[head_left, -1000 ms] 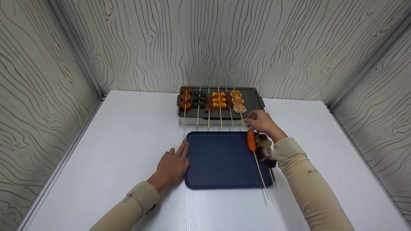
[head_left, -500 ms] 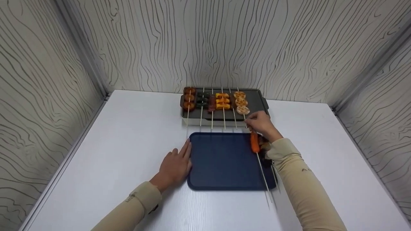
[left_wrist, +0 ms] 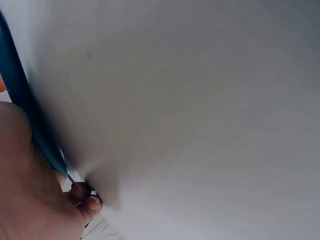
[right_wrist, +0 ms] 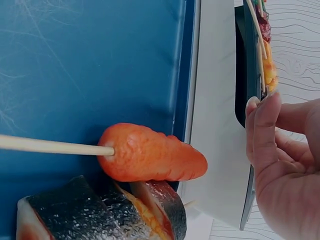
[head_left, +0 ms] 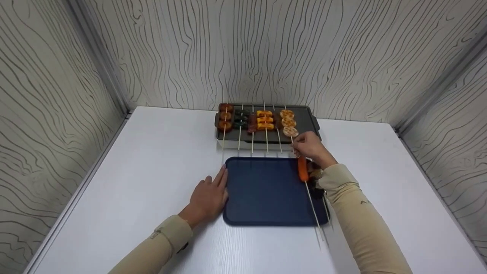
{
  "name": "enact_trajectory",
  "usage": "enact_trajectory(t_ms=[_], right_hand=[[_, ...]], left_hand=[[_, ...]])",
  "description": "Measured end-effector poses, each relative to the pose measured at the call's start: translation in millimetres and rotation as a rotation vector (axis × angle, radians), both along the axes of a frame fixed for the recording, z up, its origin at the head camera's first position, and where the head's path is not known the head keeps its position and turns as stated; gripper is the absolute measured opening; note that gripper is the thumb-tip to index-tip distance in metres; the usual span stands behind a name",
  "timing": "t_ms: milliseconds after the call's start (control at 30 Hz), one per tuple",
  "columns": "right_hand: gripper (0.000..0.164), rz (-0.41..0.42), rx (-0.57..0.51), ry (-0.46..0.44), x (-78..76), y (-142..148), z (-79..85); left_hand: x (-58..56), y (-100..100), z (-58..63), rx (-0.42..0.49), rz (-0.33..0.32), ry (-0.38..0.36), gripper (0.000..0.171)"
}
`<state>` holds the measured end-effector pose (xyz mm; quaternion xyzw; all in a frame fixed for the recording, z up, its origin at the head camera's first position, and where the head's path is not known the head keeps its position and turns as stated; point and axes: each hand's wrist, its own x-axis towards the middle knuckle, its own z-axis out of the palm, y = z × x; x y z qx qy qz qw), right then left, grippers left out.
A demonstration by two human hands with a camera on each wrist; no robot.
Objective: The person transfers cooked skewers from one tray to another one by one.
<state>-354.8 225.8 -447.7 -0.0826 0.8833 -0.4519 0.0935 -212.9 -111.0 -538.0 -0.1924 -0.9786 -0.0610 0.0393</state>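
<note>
At the near edge of the grill pan (head_left: 305,133), my right hand (head_left: 310,145) pinches the lower stick of the lotus root skewer (head_left: 289,122) between thumb and fingertips. The slices lie on the pan, right of the other skewers. In the right wrist view the thumb and fingers (right_wrist: 272,145) meet at the stick's end. My left hand (head_left: 208,197) lies with straight fingers along the left edge of the blue tray (head_left: 266,194), touching it. An orange sausage skewer (head_left: 303,169) rests on the tray's right side, below my right wrist.
Beside the sausage lies a dark fish-like skewer (right_wrist: 90,210), partly covered by my right sleeve. More skewers line the pan: brown rounds (head_left: 225,116), dark green pieces (head_left: 240,118), red meat (head_left: 252,123) and yellow pieces (head_left: 265,120). A patterned wall stands behind the white table (head_left: 163,140).
My right fingers have closed on the lotus root skewer's stick, and the skewer has shifted slightly right on the pan. The left hand stays at the tray's edge. The head view has shifted slightly.
</note>
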Motion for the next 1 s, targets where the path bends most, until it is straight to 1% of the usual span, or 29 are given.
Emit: enact_trajectory(t_ms=[167, 267, 367, 567, 733, 867, 1000], right_hand=[[0.023, 0.012, 0.019, 0.029, 3.9, 3.1, 5.4], [0.022, 0.018, 0.011, 0.038, 7.5, 3.7, 10.5], [0.021, 0.016, -0.003, 0.031, 12.5, 3.8, 16.3], [0.019, 0.014, -0.021, 0.023, 23.3, 5.0, 26.2], [0.018, 0.005, 0.011, 0.046, 33.2, 8.6, 31.2], [0.019, -0.014, 0.057, 0.052, 44.1, 12.7, 34.8], [0.020, -0.038, 0.077, 0.049, 56.3, 17.6, 37.4]], left_hand=[[-2.0, -1.3, -4.7, 0.003, -0.011, 0.028, 0.058], [-3.6, -2.5, -7.6, 0.001, -0.016, 0.040, 0.058], [-3.7, -2.6, -5.9, 0.003, -0.019, 0.047, 0.058], [-1.8, -0.9, 1.7, 0.000, -0.008, 0.018, 0.058], [-0.3, 0.2, 2.3, 0.004, -0.004, -0.013, 0.059], [0.9, 0.2, 2.2, -0.001, -0.004, -0.018, 0.059], [1.1, 0.1, 1.9, -0.022, -0.006, -0.013, 0.059]])
